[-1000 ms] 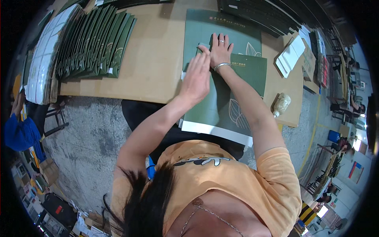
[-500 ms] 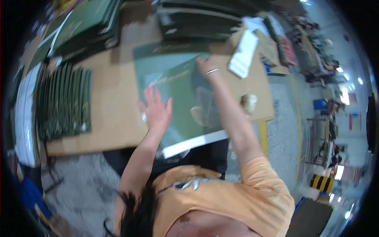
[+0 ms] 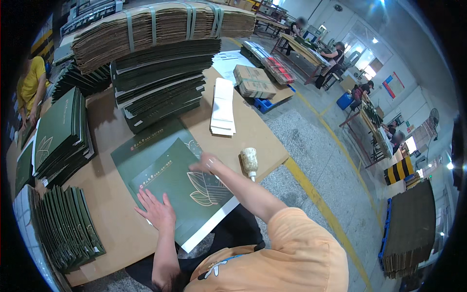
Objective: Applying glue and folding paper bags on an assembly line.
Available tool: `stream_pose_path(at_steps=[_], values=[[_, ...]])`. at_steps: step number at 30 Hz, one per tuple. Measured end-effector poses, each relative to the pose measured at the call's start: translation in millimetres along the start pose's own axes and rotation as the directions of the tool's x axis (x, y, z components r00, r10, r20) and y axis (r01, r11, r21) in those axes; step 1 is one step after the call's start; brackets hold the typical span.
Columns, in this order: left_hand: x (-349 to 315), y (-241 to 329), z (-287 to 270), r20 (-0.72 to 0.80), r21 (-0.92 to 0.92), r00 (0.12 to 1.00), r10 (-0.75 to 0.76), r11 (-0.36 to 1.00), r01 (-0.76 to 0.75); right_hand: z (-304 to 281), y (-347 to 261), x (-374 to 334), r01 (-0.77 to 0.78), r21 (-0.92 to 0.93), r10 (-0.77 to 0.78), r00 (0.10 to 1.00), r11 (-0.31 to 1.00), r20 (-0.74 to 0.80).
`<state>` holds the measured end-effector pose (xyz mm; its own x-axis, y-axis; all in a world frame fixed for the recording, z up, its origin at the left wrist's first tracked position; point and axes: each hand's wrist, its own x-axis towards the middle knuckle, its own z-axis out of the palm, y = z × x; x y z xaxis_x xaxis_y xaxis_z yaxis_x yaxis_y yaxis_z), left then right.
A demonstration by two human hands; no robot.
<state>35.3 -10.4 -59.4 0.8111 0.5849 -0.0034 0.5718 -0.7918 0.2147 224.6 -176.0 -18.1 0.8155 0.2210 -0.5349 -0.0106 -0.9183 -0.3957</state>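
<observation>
Bright overhead and window light glares top right, edges bend and darken, distant workers blur.

Person wears an orange short-sleeve T-shirt (image 3: 287,258), loose fit, sleeve hem ending above the elbow on the right arm. Dark printed graphic w/ pale outline on the shirt's front, near the lower edge, only partly visible. Both forearms bare, no gloves. Left hand (image 3: 156,210): no jewellery visible. Right hand (image 3: 204,163): sth pale at a finger, maybe a ring, too small to tell. Dark trousers below.
</observation>
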Motion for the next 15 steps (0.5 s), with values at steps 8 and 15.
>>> stream_pose_path(at_steps=[8, 15], values=[[0, -9, 2, -0.03, -0.05, 0.999, -0.032, 0.998, 0.03, 28, 75, -96, -0.165, 0.17, 0.177, 0.983, 0.971, -0.056], [-4, -5, 3, -0.045, -0.09, 0.998, 0.032, 0.995, -0.036, 46, 34, -39, 0.267, -0.064, -0.269, 0.875, 0.962, -0.403]])
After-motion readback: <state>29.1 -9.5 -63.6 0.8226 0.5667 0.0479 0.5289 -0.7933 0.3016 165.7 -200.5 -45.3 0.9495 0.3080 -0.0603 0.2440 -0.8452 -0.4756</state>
